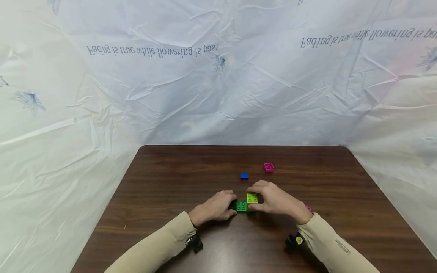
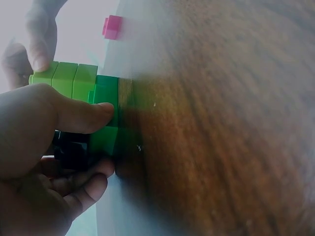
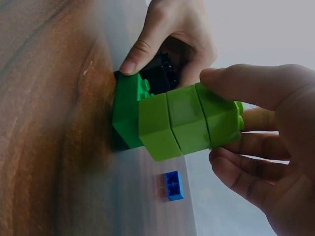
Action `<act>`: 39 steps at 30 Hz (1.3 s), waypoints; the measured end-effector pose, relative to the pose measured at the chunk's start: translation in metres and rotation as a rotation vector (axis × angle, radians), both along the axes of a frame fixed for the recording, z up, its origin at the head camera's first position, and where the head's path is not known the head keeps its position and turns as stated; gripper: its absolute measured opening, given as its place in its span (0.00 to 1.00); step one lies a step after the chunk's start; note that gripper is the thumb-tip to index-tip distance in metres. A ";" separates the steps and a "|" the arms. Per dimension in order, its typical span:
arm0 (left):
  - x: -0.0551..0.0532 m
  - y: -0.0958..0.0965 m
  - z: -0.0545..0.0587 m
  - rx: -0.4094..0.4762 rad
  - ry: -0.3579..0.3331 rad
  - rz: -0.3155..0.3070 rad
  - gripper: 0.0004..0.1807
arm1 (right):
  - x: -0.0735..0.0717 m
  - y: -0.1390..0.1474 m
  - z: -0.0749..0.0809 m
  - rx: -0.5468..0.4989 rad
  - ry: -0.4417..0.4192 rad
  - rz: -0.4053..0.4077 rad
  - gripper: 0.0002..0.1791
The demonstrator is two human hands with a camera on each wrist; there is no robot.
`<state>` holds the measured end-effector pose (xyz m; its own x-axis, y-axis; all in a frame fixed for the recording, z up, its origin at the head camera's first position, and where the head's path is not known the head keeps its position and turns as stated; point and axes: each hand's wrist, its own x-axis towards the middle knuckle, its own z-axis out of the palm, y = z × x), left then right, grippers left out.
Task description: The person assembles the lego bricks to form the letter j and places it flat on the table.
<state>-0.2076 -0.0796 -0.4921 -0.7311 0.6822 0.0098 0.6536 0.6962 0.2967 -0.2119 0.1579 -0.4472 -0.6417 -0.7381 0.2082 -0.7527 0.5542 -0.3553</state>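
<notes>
Thumb and fingers of my left hand [image 1: 216,206] grip a green toy building brick [image 1: 241,206] low on the table, with black bricks [image 3: 158,74] stacked at its left end. A stack of three lime-green bricks [image 3: 186,119] stands at the green brick's right end. My right hand [image 1: 276,200] pinches the top of that stack between thumb and fingers. Studs show on the green brick beside the lime stack's base in the right wrist view. My left fingers partly hide the black bricks.
Beyond the hands on the brown wooden table [image 1: 164,170] lie a small blue brick [image 1: 244,176] and a pink brick [image 1: 268,167]. Another pink piece [image 1: 308,208] peeks out behind my right wrist. White printed sheeting [image 1: 218,94] hangs around the table.
</notes>
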 end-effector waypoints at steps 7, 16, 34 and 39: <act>-0.001 0.000 0.000 -0.010 0.000 0.002 0.19 | -0.003 0.011 0.006 -0.056 -0.039 -0.018 0.22; -0.002 0.000 0.000 -0.018 0.012 -0.001 0.22 | -0.007 0.028 0.007 -0.098 0.007 -0.064 0.22; -0.001 -0.001 -0.003 -0.010 0.045 -0.020 0.22 | -0.002 0.071 0.010 -0.096 0.082 -0.218 0.21; -0.001 0.000 -0.003 -0.008 0.034 -0.014 0.22 | 0.000 0.082 0.008 -0.090 0.081 -0.250 0.21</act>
